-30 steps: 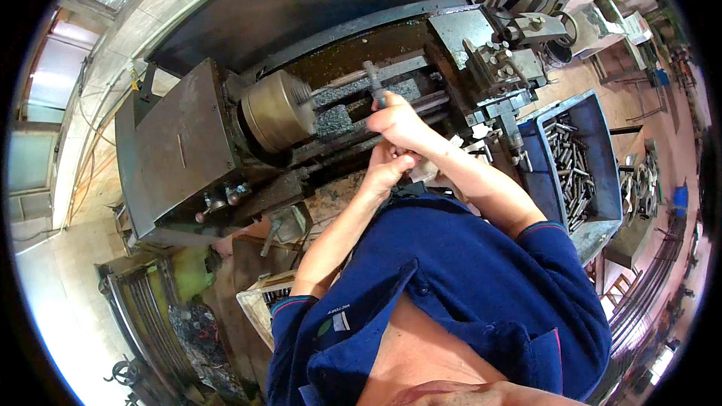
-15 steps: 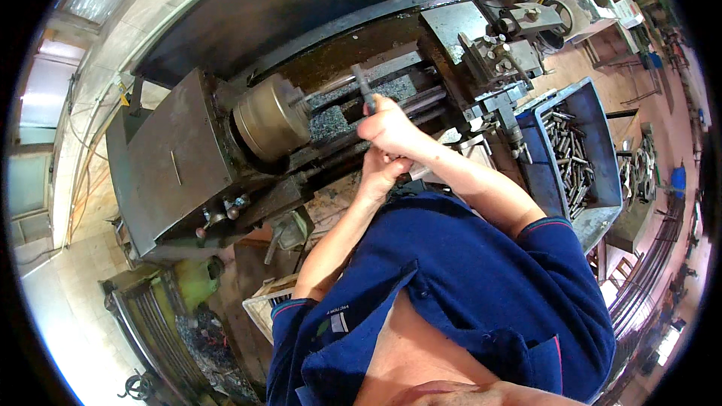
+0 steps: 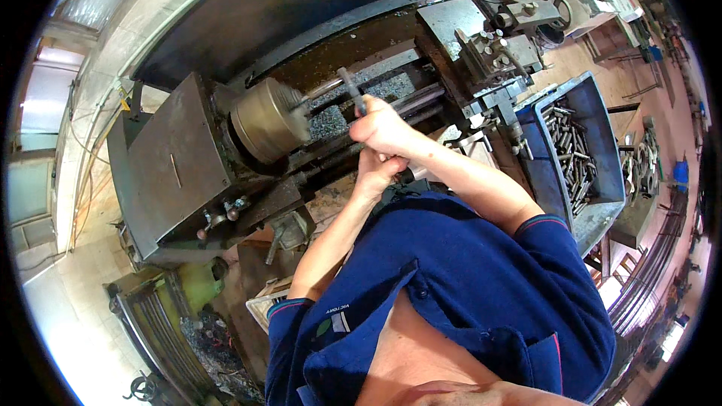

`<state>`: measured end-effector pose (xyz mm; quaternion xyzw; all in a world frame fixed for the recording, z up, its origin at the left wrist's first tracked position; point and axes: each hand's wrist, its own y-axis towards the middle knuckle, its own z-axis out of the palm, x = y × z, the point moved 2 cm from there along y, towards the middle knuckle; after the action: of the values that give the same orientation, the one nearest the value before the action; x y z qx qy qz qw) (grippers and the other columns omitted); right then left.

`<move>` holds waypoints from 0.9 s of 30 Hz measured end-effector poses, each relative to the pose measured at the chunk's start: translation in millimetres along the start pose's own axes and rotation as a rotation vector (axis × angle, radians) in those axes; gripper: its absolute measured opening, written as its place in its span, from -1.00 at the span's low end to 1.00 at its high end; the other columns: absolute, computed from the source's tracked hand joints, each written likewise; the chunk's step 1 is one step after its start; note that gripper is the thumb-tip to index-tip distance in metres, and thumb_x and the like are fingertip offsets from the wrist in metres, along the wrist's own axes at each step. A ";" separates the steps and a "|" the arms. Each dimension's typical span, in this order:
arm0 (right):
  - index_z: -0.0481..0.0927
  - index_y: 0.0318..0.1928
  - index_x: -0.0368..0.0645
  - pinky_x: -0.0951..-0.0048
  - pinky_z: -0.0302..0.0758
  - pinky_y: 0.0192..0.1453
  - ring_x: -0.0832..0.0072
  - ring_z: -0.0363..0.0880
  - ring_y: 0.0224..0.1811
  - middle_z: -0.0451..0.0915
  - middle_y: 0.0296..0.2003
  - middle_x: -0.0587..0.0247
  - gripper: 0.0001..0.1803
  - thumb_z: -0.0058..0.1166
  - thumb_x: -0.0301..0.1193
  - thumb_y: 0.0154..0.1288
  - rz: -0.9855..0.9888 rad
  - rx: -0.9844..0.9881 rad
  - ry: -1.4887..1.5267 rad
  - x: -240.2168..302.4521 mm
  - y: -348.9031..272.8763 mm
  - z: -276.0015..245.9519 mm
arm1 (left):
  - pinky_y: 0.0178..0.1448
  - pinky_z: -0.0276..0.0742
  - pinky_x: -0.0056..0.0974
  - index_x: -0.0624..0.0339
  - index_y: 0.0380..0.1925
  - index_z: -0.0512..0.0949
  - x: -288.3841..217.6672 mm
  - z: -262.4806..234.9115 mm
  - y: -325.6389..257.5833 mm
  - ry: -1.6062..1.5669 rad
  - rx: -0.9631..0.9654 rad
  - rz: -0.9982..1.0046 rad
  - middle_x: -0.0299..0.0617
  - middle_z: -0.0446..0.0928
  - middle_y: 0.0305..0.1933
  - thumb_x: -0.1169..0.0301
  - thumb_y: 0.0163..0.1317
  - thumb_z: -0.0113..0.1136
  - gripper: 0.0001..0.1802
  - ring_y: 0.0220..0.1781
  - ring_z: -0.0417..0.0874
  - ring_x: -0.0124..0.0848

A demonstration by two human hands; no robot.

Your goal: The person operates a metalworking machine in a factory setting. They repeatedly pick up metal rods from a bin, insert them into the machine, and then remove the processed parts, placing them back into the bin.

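On the left sat the lathe's big metal box (image 3: 162, 173), with knobs (image 3: 222, 218) low on its front. Next to it was the round, brass-coloured chuck (image 3: 263, 120). Its front edge looked blurry, so it was probably spinning, and all fingers needed to stay well away from it. A thin rod (image 3: 325, 89) stuck out of the chuck to the right. The far end of the grey tool (image 3: 351, 90) was at the rod's tip, but I could not tell if they touched. A steady hold and a gentle push seemed best there. The left hand (image 3: 373, 173) was close against the right wrist with its fingers bent, and I could not tell if it gripped anything. Using it as a prop would have helped stop wobbles. The right hand (image 3: 381, 128) was wrapped tight around the near end of the grey tool. Farther right stood the tool post (image 3: 492, 56), then a blue bin (image 3: 603, 135) with lots of metal pins (image 3: 568, 154) inside.
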<state>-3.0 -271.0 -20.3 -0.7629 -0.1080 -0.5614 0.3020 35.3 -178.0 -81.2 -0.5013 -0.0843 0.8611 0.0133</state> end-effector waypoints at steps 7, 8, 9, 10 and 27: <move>0.41 -0.37 -0.32 0.36 0.44 -0.28 0.35 0.49 -0.38 0.50 -0.47 0.08 -0.67 0.12 -0.43 -0.23 -0.006 0.068 0.039 -1.4 1.6 2.0 | -0.46 0.46 -0.44 0.32 -0.22 0.44 2.6 -3.2 -1.6 0.050 -0.188 -0.070 -0.28 0.53 -0.41 0.36 -0.14 0.36 -0.54 -0.45 0.54 -0.49; 0.41 -0.37 -0.33 0.36 0.44 -0.28 0.35 0.49 -0.38 0.49 -0.47 0.07 -0.67 0.12 -0.43 -0.22 0.006 0.005 -0.022 -1.7 1.8 1.3 | -0.47 0.46 -0.43 0.32 -0.23 0.45 2.7 -4.5 -2.7 0.075 -0.208 -0.130 -0.26 0.54 -0.40 0.39 -0.14 0.35 -0.56 -0.44 0.55 -0.48; 0.41 -0.37 -0.33 0.35 0.44 -0.27 0.35 0.48 -0.38 0.49 -0.46 0.07 -0.67 0.12 -0.43 -0.22 -0.069 0.068 -0.006 -0.3 1.4 1.8 | -0.46 0.46 -0.43 0.32 -0.23 0.45 1.8 -1.1 -1.5 0.026 -0.123 -0.050 -0.27 0.54 -0.40 0.40 -0.13 0.35 -0.57 -0.43 0.55 -0.48; 0.42 -0.36 -0.33 0.37 0.43 -0.29 0.38 0.47 -0.39 0.49 -0.47 0.10 -0.67 0.11 -0.43 -0.21 -0.025 -0.005 -0.050 -1.3 1.4 0.8 | -0.46 0.46 -0.43 0.32 -0.24 0.45 -0.3 -1.4 -1.7 -0.009 -0.077 0.008 -0.27 0.54 -0.39 0.41 -0.13 0.35 -0.57 -0.43 0.55 -0.49; 0.41 -0.42 -0.33 0.41 0.42 -0.30 0.40 0.45 -0.40 0.48 -0.50 0.10 -0.73 0.09 -0.45 -0.20 -0.005 -0.004 -0.053 -0.8 1.9 2.7 | -0.18 0.45 -0.42 0.30 -0.18 0.42 -2.4 0.2 -7.6 -0.003 -0.113 -0.046 -0.29 0.51 -0.27 0.39 -0.10 0.35 -0.54 -0.25 0.53 -0.52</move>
<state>-0.1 -270.8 -22.2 -0.7778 -0.1170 -0.5419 0.2961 36.0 -170.8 -77.8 -0.4980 -0.1441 0.8551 0.0045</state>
